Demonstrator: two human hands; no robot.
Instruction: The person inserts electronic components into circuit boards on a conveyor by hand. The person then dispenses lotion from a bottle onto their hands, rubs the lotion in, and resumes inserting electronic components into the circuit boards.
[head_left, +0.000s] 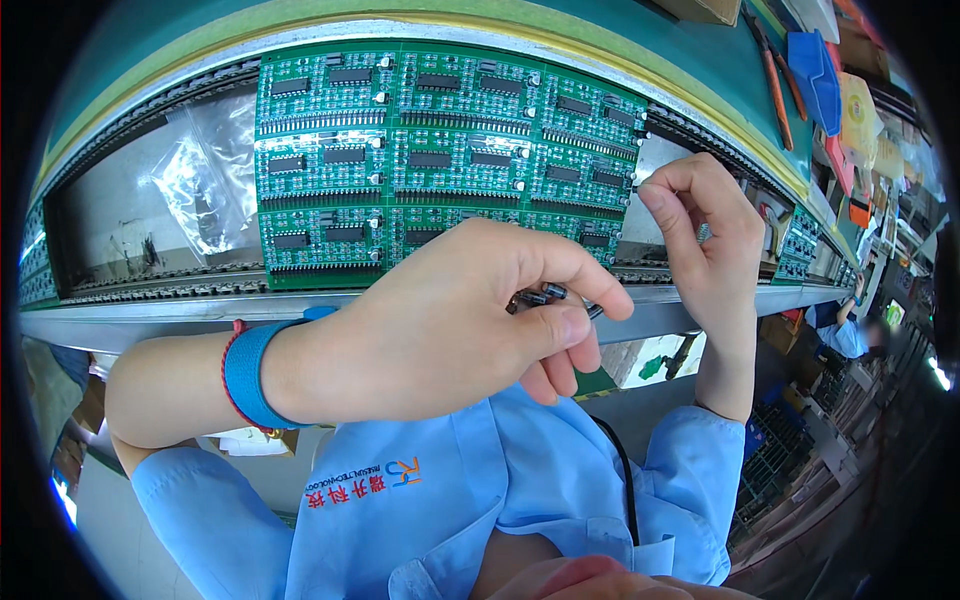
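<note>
A green circuit board panel (458,140) lies on the conveyor rails, with rows of black chips, pin strips and small round white-topped capacitors. My left hand (450,325), with a blue band at the wrist, is held over the panel's near edge. Its fingers are curled around several small black cylindrical capacitors (536,297), and it covers part of the nearest row. My right hand (712,225) is at the panel's right edge, thumb and forefinger pinched together beside the middle row. Whatever lies between those fingertips is too small to make out.
A clear plastic bag (208,185) lies on the metal plate left of the panel. Chain rails (160,280) border the conveyor. Pliers with orange handles (778,95) and a blue bin (814,80) rest at far right. Another person (845,335) sits in the right background.
</note>
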